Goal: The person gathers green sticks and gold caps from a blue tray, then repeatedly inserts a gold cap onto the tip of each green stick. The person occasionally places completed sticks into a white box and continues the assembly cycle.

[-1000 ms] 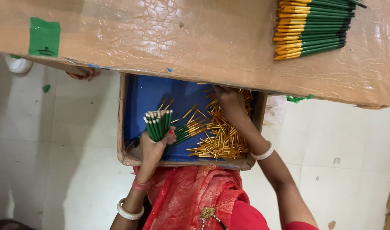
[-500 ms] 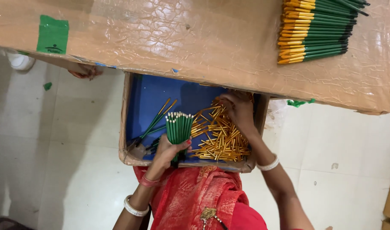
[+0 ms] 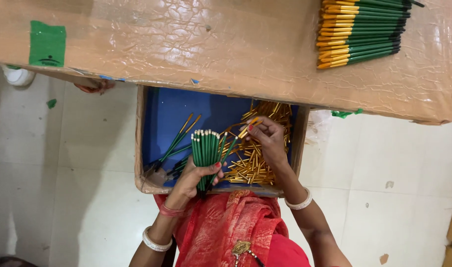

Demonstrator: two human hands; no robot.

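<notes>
From the head view, the left hand point(image 3: 194, 175) grips a bunch of green sticks point(image 3: 206, 151) upright over the blue tray point(image 3: 186, 111). The right hand point(image 3: 268, 138) pinches one gold cap point(image 3: 250, 124) above the cap pile point(image 3: 253, 158). A cardboard board point(image 3: 211, 44) overhangs the tray's far end, bearing finished pens point(image 3: 362, 29).

One view only, from a camera worn on the person's head. It looks almost straight down, past the person's red garment point(image 3: 236, 227) at the bottom edge, so the lap sits nearest the lens and the far side of the scene runs along the top. Both forearms enter from the bottom, left hand point(image 3: 194, 175) and right hand point(image 3: 268, 141) near frame centre, close range. A blue-lined cardboard box point(image 3: 139, 143) fills the middle. A brown board point(image 3: 211, 44) crosses the top, partly covering the box's far end. White tiled floor point(image 3: 394, 163) shows on both sides. No second view to compare.
</notes>
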